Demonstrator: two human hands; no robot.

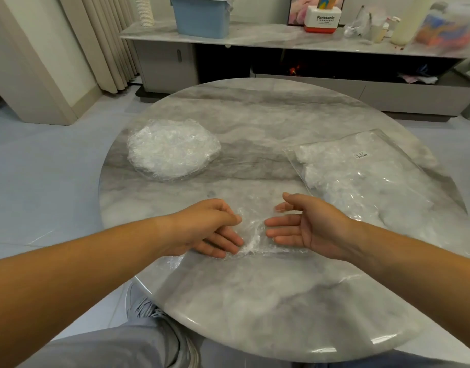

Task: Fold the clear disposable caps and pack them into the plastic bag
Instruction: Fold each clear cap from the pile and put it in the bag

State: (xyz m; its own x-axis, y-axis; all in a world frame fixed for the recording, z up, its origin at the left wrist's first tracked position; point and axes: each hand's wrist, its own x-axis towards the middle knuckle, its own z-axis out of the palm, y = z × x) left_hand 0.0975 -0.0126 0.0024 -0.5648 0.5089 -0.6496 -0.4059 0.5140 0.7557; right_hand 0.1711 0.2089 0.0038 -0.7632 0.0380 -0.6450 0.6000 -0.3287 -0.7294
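Observation:
One clear disposable cap (252,232) lies crumpled and flat on the round marble table (255,301), between my two hands. My left hand (210,227) rests on the cap's left edge with straight fingers pointing right. My right hand (302,224) hovers at its right edge, palm turned inward, fingers straight and thumb raised. A round stack of clear caps (172,150) sits at the table's far left. The clear plastic bag (366,176), with a small white label and several folded caps inside, lies at the right.
Behind the table stands a low marble-topped cabinet (255,38) carrying a blue bin (202,17), paper cups, a Panasonic box and bottles. Curtains hang at the left. My knee in grey trousers (109,346) shows below the table's near edge.

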